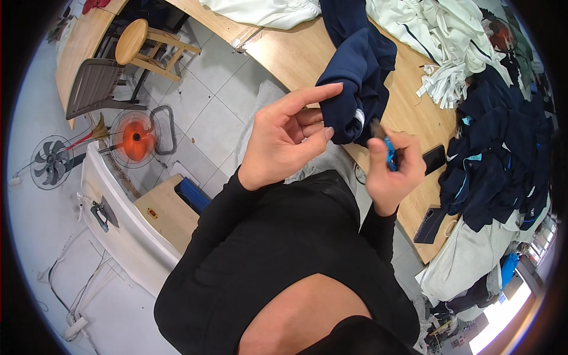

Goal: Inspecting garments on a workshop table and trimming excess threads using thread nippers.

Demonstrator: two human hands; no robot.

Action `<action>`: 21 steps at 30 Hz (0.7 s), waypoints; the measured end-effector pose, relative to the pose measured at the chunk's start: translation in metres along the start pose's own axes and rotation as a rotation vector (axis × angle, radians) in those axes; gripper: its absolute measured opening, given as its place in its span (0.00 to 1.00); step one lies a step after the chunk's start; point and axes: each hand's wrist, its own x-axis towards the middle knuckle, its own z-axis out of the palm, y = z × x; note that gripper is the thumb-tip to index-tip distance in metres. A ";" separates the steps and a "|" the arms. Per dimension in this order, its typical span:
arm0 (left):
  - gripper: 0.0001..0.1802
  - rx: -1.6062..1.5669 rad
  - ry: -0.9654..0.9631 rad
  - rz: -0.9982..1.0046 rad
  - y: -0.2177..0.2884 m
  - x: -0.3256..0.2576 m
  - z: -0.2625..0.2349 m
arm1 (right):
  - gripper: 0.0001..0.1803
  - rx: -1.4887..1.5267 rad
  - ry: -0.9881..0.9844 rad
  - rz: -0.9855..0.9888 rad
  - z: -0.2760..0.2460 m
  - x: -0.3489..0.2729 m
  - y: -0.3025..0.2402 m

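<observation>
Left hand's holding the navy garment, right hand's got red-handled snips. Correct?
Not quite: in the head view, the snips in the right hand are blue-handled, not red. The left hand does hold the navy garment.

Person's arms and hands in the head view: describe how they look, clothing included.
Both arms wear plain black, close-fitting long sleeves, with no markings visible: the left sleeve and the right sleeve each reach about the wrist. The left hand and right hand are ungloved; no ring or watch shows.
</observation>
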 end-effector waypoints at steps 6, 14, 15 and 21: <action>0.34 -0.006 -0.004 0.057 -0.007 0.005 -0.003 | 0.27 0.324 -0.082 0.207 0.000 0.006 -0.012; 0.33 -0.086 0.024 0.009 -0.005 0.004 -0.005 | 0.04 0.291 -0.005 0.345 0.012 0.016 0.000; 0.33 -0.098 0.018 0.001 -0.007 0.003 -0.007 | 0.04 0.292 -0.006 0.346 0.007 0.017 0.003; 0.34 -0.083 0.005 -0.006 -0.012 0.007 -0.006 | 0.11 0.192 -0.218 0.102 0.012 0.032 -0.021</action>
